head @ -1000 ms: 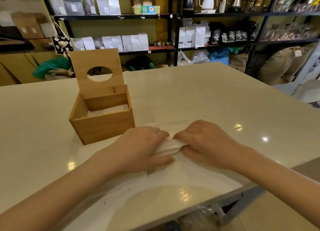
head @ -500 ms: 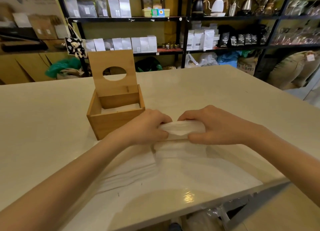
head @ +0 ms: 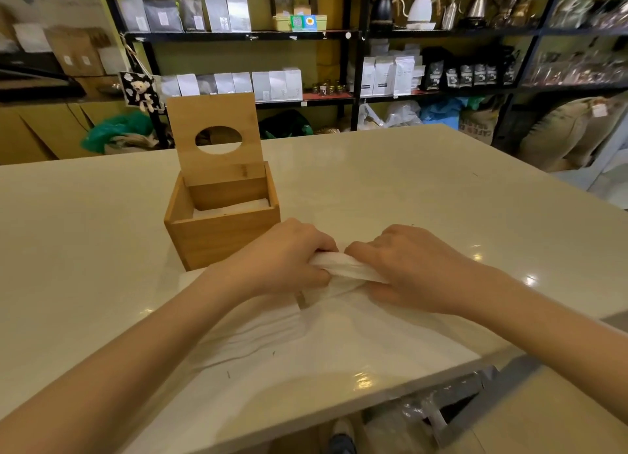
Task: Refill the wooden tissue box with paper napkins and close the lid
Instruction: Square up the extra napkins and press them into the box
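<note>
Bamboo-coloured wood makes up the tissue box point(head: 222, 226), which stands on the pale worktop point(head: 390, 181) just to the far left of the hands. Its hinged lid point(head: 215, 137), with an oval dispensing hole, is tipped upright at the far side, so the top is fully open for loading. A low layer of white napkins point(head: 231, 209) already lies inside, well below the rim, which suggests there is room for more.

Both hands work near the middle of the worktop. The left hand point(head: 285, 258) and the right hand point(head: 404, 266) are each curled closed on the same bundle of paper napkins point(head: 343, 268), one at each end, with the fingertips nearly meeting over it. Gripping from both ends probably keeps the soft stack squared and compressed so it will fit the box's narrow opening rather than fan out.

Under and near the hands spreads a thin, glossy plastic wrapper point(head: 323, 345), wrinkled and flattened on the worktop; the bundle seems to be coming out of it, though where wrapper ends and napkins begin is hard to tell.

By my reading, the refill is at its early stage: the bundle is not yet in the box, and the lid is still to be closed.
</note>
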Motion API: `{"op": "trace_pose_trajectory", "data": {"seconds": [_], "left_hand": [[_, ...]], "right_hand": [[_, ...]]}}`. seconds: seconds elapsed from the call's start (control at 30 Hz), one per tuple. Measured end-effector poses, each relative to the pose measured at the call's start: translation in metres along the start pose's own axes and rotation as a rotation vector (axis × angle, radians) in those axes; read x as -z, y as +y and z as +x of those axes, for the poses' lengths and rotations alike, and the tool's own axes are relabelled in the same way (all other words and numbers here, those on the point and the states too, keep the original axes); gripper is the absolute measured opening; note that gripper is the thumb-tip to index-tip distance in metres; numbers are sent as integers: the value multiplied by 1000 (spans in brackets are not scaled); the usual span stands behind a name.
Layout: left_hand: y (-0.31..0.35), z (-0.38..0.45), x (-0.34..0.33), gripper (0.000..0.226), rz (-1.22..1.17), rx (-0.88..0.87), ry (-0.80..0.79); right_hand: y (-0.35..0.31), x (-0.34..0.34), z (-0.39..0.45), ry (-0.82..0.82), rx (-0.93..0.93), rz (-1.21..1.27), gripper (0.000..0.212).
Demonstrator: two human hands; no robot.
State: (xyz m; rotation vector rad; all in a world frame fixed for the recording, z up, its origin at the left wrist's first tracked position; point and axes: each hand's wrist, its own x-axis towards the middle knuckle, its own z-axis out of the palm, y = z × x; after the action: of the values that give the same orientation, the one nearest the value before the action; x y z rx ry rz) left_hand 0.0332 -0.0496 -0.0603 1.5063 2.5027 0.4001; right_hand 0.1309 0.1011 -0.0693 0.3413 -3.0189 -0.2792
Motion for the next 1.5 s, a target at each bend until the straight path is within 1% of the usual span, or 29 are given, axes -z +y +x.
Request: {"op": "trace_pose_trajectory", "data": {"seconds": [0.07, 0.23, 0.37, 0.47, 0.53, 0.63, 0.73, 0.83, 0.93, 1.0, 1.07, 1.13, 1.2, 1.27, 1.33, 1.37, 1.43, 1.5], "left_hand": [[1, -3, -2, 30, 29, -23, 3], [9, -7, -14, 51, 269, -47, 76], [14, -3, -18, 43, 342, -78, 238], [12, -1, -9, 36, 319, -80, 316], [10, -3, 2, 33, 306, -86, 375], [7, -13, 20, 31, 326, -116, 495], [1, -35, 35, 28, 384, -179, 625], [-8, -60, 40, 32, 441, -195, 723], [-15, -84, 43, 35, 479, -150, 745], [-19, -97, 47, 36, 506, -100, 698], [-23, -107, 51, 36, 536, -34, 626], [-27, -114, 55, 37, 558, 27, 608], [-29, -119, 56, 39, 586, 57, 660], [-32, -122, 48, 35, 628, 50, 785], [-35, -122, 32, 28, 642, -5, 899], [-37, -123, 22, 27, 641, -36, 916], [-42, -124, 0, 29, 639, -71, 865], [-47, -126, -19, 37, 624, -74, 735]], "right_hand": [[2, 0, -1, 14, -19, 38, 31], [12, 4, 2, 60, -52, 165, 28], [21, 14, 5, 75, -61, 259, 27], [25, 25, 8, 73, -82, 311, 27], [25, 34, 10, 100, -85, 318, 27], [18, 47, 16, 209, -73, 314, 28], [-1, 54, 23, 388, -14, 294, 29], [-23, 50, 33, 569, 108, 157, 40], [-42, 38, 46, 704, 179, 35, 40], [-51, 34, 55, 760, 206, 55, 36], [-58, 37, 65, 735, 235, 139, 30], [-61, 45, 72, 691, 283, 237, 29], [-61, 50, 79, 711, 313, 217, 33], [-59, 45, 83, 823, 333, 121, 27], [-57, 33, 82, 926, 356, 17, 26], [-55, 24, 79, 950, 371, -35, 26], [-52, 5, 72, 922, 417, -109, 26], [-51, -13, 65, 845, 461, -143, 26]]}}
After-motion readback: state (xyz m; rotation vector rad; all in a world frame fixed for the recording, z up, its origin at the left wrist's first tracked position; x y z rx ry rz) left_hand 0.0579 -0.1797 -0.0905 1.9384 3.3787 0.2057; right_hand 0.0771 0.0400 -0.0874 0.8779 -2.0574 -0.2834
